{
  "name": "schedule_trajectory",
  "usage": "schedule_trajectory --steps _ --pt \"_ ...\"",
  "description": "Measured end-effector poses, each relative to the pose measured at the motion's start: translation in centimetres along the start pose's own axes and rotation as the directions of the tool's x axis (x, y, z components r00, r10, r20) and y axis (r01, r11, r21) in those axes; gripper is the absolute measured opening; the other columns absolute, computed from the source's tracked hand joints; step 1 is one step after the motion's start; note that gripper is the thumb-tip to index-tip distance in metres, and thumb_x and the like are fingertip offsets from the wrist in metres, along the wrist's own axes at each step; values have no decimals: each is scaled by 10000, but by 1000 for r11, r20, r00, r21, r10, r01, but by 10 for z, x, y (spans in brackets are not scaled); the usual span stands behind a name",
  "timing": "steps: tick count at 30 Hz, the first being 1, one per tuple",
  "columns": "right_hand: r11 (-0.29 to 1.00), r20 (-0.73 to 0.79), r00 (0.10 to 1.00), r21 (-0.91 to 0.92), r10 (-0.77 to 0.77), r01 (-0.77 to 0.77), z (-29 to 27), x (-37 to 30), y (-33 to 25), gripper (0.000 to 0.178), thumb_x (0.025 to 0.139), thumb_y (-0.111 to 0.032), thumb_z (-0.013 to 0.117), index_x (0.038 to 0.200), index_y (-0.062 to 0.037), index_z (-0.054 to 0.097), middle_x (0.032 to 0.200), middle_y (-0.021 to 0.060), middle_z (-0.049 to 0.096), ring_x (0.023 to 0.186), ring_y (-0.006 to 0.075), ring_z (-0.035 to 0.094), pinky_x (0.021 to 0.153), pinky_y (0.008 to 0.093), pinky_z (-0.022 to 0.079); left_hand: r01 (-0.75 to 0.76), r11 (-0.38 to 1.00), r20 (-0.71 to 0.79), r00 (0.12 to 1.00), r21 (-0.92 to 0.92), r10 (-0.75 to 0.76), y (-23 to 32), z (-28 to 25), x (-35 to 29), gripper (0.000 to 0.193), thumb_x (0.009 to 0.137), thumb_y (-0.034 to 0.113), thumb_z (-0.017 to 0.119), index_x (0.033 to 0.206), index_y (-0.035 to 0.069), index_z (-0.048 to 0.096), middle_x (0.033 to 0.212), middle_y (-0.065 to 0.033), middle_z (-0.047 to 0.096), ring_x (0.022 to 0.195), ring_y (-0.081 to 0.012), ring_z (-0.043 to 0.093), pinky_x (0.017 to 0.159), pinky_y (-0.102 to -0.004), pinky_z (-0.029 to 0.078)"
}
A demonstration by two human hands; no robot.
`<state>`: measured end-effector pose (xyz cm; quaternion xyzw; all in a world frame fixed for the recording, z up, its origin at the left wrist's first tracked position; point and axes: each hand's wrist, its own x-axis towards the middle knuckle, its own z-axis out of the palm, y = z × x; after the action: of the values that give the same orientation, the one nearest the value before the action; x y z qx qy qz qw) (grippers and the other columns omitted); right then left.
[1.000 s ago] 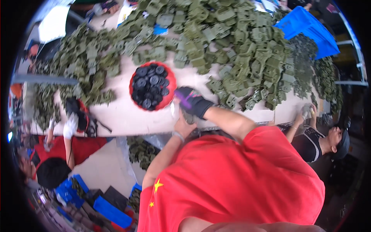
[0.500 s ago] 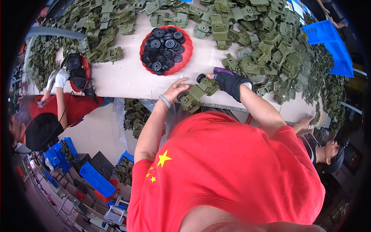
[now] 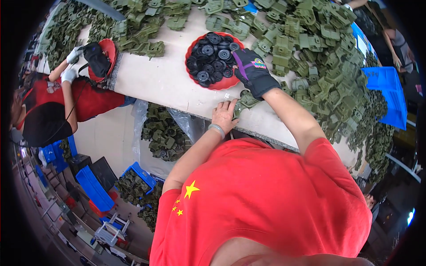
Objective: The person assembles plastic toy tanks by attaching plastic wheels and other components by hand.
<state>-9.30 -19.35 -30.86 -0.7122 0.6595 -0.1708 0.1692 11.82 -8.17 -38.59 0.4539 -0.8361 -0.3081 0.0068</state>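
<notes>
My bare left hand (image 3: 224, 115), with a pale bracelet at the wrist, rests at the table's near edge. Its fingers hold the left end of an olive-green toy vehicle body (image 3: 246, 101). Part of that body is hidden by the hand and by my right glove. My right hand (image 3: 254, 74), in a black and purple fingerless glove, reaches to the right side of a red scalloped plate (image 3: 221, 85). Black toy wheels (image 3: 207, 49) are heaped on the plate. The right fingertips are mostly hidden by the glove, so any wheel in them cannot be made out.
Green toy vehicle bodies (image 3: 326, 75) are piled across the table's right and far sides. A blue crate (image 3: 386, 91) stands at the right. On the left, a person in white gloves (image 3: 69, 75) works beside another red plate (image 3: 109, 49). Below the table edge, a clear bag (image 3: 141, 119) holds more green parts.
My right hand has left the vehicle body and reached over to the plate of wheels. The left hand stays with the body, which lies lower on the table. The whole view has shifted.
</notes>
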Motion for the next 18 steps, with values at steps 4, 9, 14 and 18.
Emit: schedule_trajectory --steps 4,9,14,18 --pt "957 -88 970 -207 -224 202 25 40 4 465 831 -188 695 1284 -97 651 1163 195 679 1080 395 653 932 494 521 -6 1000 27 1000 -12 6 2 -5 2 901 751 283 868 1530 186 428 1387 -102 570 1311 -338 517 1010 -528 480" --pt "904 97 962 -330 -255 273 17 51 -5 410 829 -198 690 1234 -135 682 1089 148 676 1068 333 661 887 477 529 10 999 41 999 -48 -8 1 -2 2 863 752 313 863 1507 221 455 1372 -100 574 1319 -336 509 1041 -528 446" --pt "956 -58 960 -123 -274 266 18 21 23 523 768 -141 774 1266 -73 628 1150 201 668 1098 394 642 948 491 528 -52 999 40 998 4 51 4 -11 2 770 721 403 868 1409 232 568 1328 -100 598 1312 -328 513 1025 -532 436" --pt "969 56 993 231 -105 90 -11 -28 24 500 825 -152 772 1283 -34 608 1138 222 646 1072 398 642 915 442 531 -28 1000 -27 999 0 28 1 -1 3 669 696 427 876 1289 213 651 1251 -106 642 1269 -329 548 1000 -534 445"
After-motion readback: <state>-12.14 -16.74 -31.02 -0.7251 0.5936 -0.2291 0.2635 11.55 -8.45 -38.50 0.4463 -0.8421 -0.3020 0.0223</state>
